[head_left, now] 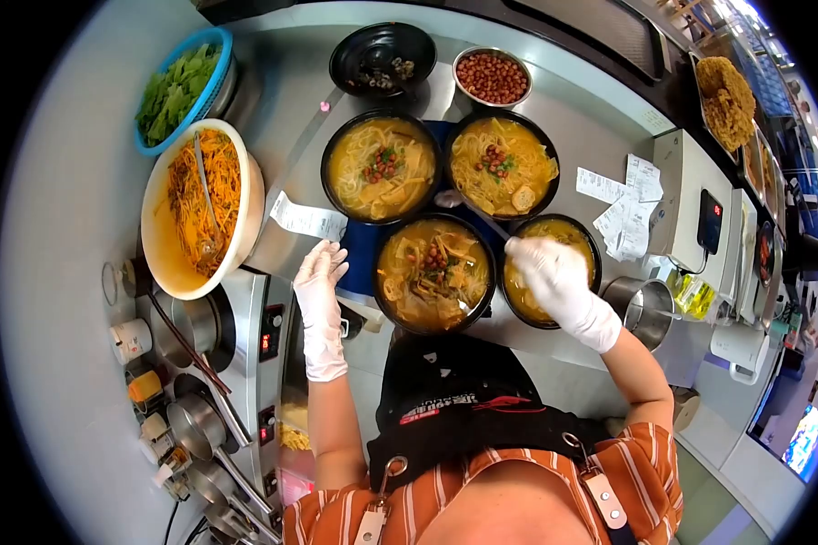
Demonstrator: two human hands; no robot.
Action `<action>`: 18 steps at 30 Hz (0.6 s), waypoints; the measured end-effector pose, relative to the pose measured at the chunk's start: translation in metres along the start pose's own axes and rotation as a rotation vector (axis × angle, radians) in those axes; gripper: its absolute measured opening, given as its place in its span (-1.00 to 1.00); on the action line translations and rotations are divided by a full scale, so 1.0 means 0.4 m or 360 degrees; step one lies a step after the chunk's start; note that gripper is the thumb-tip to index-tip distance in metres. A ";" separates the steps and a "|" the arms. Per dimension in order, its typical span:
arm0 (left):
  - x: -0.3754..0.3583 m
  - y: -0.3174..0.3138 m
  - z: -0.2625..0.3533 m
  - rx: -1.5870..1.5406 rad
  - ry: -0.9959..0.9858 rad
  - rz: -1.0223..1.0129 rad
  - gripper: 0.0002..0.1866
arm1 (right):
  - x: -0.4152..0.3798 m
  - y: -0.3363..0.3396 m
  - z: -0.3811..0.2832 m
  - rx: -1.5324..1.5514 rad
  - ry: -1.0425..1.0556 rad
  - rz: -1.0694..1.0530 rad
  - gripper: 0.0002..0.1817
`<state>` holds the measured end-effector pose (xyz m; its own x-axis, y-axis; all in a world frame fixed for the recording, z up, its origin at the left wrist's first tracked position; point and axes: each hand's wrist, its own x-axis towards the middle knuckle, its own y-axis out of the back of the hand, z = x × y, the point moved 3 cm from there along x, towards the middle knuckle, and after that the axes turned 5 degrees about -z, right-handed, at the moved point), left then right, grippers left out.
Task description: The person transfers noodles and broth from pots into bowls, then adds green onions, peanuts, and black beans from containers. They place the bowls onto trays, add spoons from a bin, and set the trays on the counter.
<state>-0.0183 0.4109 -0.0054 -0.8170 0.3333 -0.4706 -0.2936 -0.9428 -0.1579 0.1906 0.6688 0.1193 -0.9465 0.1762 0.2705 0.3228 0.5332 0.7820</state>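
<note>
My right hand point(550, 277), in a white glove, is closed on the handle of a metal spoon point(487, 221). The spoon reaches left across the gap between the bowls, its tip near the middle of the group. Under this hand is a black bowl of noodle soup point(563, 232), partly hidden. To its left stands another noodle bowl point(434, 289) topped with peanuts and shredded pieces. Two more, a left noodle bowl point(365, 173) and a right noodle bowl point(518, 150), stand behind. My gloved left hand point(320, 286) is empty, fingers extended, just below a paper receipt point(307, 219).
At the back are a steel bowl of peanuts point(491, 77) and a black bowl point(382, 59) with some dark bits. A cream basin of orange shreds point(159, 222) and a blue basket of greens point(218, 91) stand left. Receipts point(632, 204) and a steel pot point(643, 309) are right.
</note>
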 end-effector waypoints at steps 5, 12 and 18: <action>-0.006 -0.004 0.018 0.0086 -0.0088 0.0007 -0.71 | 0.079 0.085 0.158 0.0650 -0.0717 0.0739 -0.82; 0.025 -0.024 0.076 0.0310 -0.0256 0.0082 -0.71 | 0.247 0.058 0.389 0.0960 -0.0760 0.0959 -0.77; 0.194 -0.075 0.183 0.0473 -0.0539 0.0029 -0.71 | 0.270 -0.008 0.620 0.0588 -0.1397 0.1002 -0.48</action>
<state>-0.1090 0.4659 0.0264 -0.9252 0.3476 -0.1525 -0.3672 -0.9214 0.1271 0.0858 0.8915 0.0067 -0.3421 0.9386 -0.0438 0.8575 0.3309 0.3940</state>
